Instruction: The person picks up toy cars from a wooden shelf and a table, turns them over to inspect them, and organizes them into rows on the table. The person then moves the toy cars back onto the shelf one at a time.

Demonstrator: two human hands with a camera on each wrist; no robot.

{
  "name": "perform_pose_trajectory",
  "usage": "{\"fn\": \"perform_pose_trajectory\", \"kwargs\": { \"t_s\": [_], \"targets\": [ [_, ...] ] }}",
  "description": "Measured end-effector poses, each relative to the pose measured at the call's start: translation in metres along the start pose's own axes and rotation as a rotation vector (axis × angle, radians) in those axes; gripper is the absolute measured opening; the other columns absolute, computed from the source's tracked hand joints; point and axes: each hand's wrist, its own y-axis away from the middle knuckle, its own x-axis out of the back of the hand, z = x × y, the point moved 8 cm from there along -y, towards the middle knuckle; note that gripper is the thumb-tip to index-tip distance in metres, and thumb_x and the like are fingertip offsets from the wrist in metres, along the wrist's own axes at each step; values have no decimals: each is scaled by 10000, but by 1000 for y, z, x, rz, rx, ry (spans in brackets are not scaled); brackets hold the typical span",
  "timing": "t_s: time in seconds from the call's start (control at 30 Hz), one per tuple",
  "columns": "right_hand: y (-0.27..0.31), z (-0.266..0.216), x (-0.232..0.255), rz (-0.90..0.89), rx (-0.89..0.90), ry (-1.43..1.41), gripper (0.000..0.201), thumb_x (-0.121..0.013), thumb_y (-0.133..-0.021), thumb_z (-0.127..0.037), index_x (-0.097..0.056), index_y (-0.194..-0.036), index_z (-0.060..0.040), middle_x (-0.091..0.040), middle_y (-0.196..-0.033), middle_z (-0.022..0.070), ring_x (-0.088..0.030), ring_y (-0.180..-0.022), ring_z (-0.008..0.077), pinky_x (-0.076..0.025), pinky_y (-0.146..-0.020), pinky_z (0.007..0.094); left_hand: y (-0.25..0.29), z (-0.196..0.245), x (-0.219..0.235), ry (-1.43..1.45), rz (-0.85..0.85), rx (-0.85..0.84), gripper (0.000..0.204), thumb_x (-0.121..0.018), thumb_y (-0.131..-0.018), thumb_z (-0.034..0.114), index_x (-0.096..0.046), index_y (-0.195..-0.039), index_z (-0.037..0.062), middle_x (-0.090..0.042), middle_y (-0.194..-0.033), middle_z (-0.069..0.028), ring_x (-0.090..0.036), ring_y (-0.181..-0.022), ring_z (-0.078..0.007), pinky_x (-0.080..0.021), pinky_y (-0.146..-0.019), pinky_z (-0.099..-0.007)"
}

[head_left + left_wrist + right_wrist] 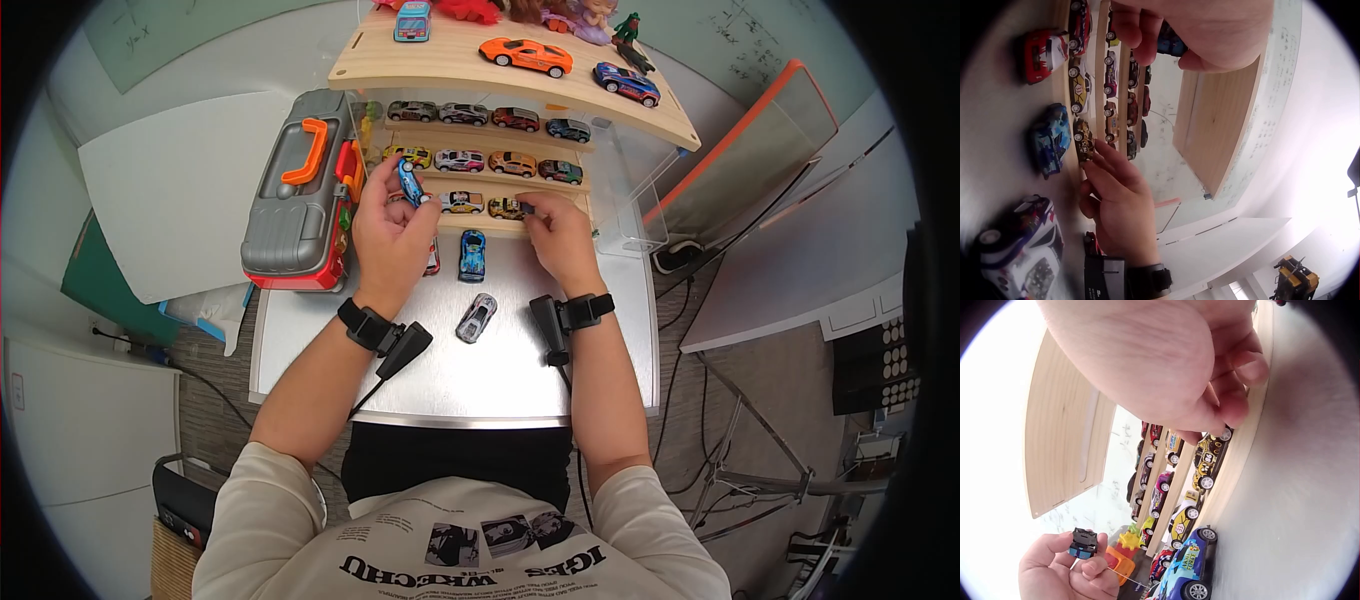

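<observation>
My left hand (398, 203) is raised in front of the wooden shelves and pinches a small blue toy car (411, 183) between thumb and fingers; the right wrist view shows that car (1084, 543) from afar. My right hand (530, 212) reaches to the lowest shelf (480, 226), and its fingertips (1105, 155) pinch a dark yellow toy car (507, 208) parked there, seen close in the right wrist view (1213, 456). On the metal table (500, 375) between my hands lie a blue car (472, 254) and a silver car (477, 317). A red-and-white car (432, 258) is half hidden by my left hand.
A grey-and-red truck-shaped case (300, 190) with an orange handle stands left of the shelves. The stepped wooden rack (450, 60) holds rows of small cars, with an orange car (525, 55) on top. A clear plastic box (640, 205) sits at the right.
</observation>
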Motion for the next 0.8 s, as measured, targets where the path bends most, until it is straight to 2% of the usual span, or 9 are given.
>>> {"fn": "perform_pose_trajectory", "kwargs": {
  "t_s": [0.13,0.23,0.3,0.63,0.73,0.8],
  "targets": [
    [0,-1,2,36,1,-14,304,-698,-892,-12,-767,-1184,-61,-751,-1073,125,-651,-763,205,-551,-743,325,0,0,0,7,-1,0,653,-663,-949,-43,-380,-1538,-26,-598,-1294,-120,-693,-969,-126,-549,-686,-224],
    [0,-3,1,-15,-101,-39,298,-724,-886,-41,-768,-1180,-61,-755,-1078,127,-653,-752,200,-553,-733,322,0,0,0,6,5,-1,652,-661,-950,-46,-380,-1537,-26,-598,-1294,-121,-694,-967,-126,-547,-680,-223],
    [0,-3,2,1,-139,-67,290,-728,-846,-35,-761,-1134,-28,-743,-1070,173,-701,-880,322,-563,-805,384,0,0,0,6,-2,2,654,-660,-949,-48,-378,-1538,-26,-598,-1294,-123,-699,-970,-135,-546,-671,-227],
    [0,2,3,59,-118,-70,278,-727,-857,-46,-763,-1132,-30,-745,-1078,174,-706,-870,327,-570,-797,383,0,0,0,18,1,13,658,-657,-948,-50,-374,-1541,-22,-598,-1288,-124,-708,-980,-150,-544,-662,-232],
    [1,-4,9,67,-175,-66,278,-737,-862,-62,-764,-1136,-24,-748,-1071,174,-704,-791,299,-572,-749,375,-1,-1,0,9,1,7,657,-659,-947,-49,-377,-1540,-21,-599,-1286,-121,-707,-977,-142,-547,-662,-231],
    [0,-15,14,100,-105,-77,271,-754,-874,-92,-768,-1135,-21,-744,-996,157,-678,-701,228,-560,-685,345,-1,-2,2,-7,8,-12,658,-666,-948,-42,-380,-1540,-22,-600,-1284,-119,-705,-965,-133,-557,-665,-227]
  ]
}}
